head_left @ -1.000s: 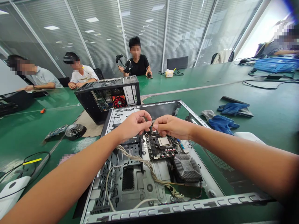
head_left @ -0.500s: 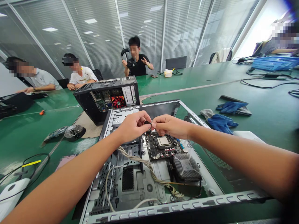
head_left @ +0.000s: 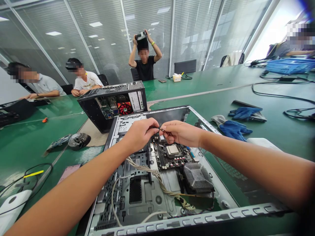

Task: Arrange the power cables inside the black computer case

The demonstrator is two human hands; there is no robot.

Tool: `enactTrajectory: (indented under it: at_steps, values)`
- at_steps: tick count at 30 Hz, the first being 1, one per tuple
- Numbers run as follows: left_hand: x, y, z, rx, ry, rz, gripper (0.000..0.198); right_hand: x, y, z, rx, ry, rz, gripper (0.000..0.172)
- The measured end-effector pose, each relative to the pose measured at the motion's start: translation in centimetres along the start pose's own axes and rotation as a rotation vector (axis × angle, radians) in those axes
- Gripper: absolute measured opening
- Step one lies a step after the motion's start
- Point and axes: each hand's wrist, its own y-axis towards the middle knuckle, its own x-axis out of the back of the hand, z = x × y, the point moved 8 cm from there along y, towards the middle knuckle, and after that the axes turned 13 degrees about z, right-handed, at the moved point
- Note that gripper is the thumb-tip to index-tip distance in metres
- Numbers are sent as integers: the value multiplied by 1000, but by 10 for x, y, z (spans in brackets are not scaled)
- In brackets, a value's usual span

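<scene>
Above an open computer case (head_left: 172,226) lying on its side, my left hand (head_left: 141,133) and my right hand (head_left: 183,132) meet in pinches. Between their fingertips runs a thin dark cable (head_left: 160,129), its ends hidden by the fingers. Below them is the motherboard (head_left: 161,155), carrying a bare silver processor (head_left: 172,149). Nearer to me, a finned heatsink (head_left: 197,175) rests in the case. A bundle of twisted beige cables (head_left: 157,175) crosses the case floor.
A second computer tower (head_left: 98,114) with a red fan stands behind the case. Blue work gloves (head_left: 233,129) lie to the right, a round dark cooler-like part (head_left: 79,141) to the left. A blue basket (head_left: 287,66) sits far right. Several people sit around the green table (head_left: 197,91).
My hands stay nearly in place; more of the thin cable shows between my fingers. The person across the table has raised a headset from chest height onto their head.
</scene>
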Motion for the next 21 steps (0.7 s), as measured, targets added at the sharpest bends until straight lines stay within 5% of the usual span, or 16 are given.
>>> enactTrajectory:
  at_steps: [10,21]
  values:
    - [11,-2,-7,-75,42,-112,12,-8,-2,-4,-45,-13,113,20]
    - [-2,1,-4,-82,132,18,14,2,-3,0,-22,-156,3,25]
